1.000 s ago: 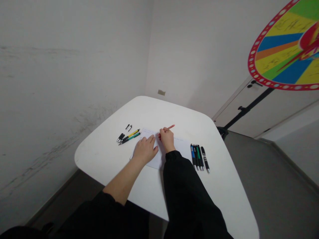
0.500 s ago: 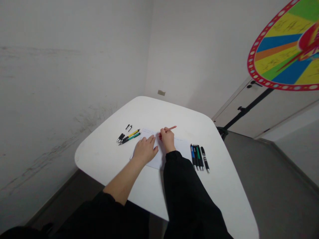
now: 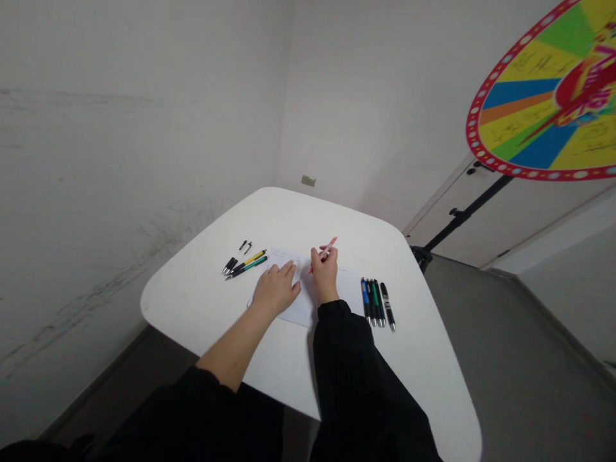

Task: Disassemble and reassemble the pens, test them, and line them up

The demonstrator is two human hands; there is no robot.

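Note:
A sheet of white paper (image 3: 301, 312) with faint lines of writing near its top lies on the white table. My left hand (image 3: 276, 289) rests flat on the paper's left part, fingers stretched out. Between the fingers of my right hand (image 3: 325, 273) is a pink pen (image 3: 331, 243), its upper end pointing up and to the right over the sheet. The pen's tip is too small to make out clearly. Left of the paper lie a yellow pen (image 3: 253, 258), a green pen (image 3: 250, 266) and several black and clear pens.
On the right of the paper several blue, black and green pens (image 3: 373, 301) lie in a row, beside a black patterned pen (image 3: 387, 307). A colourful wheel (image 3: 529, 96) on a black stand rises beyond the rounded table (image 3: 423, 372). Walls meet behind it.
My right hand has turned, so the pink pen stands more upright than before. My left hand stays on the paper. The whole view has shifted slightly.

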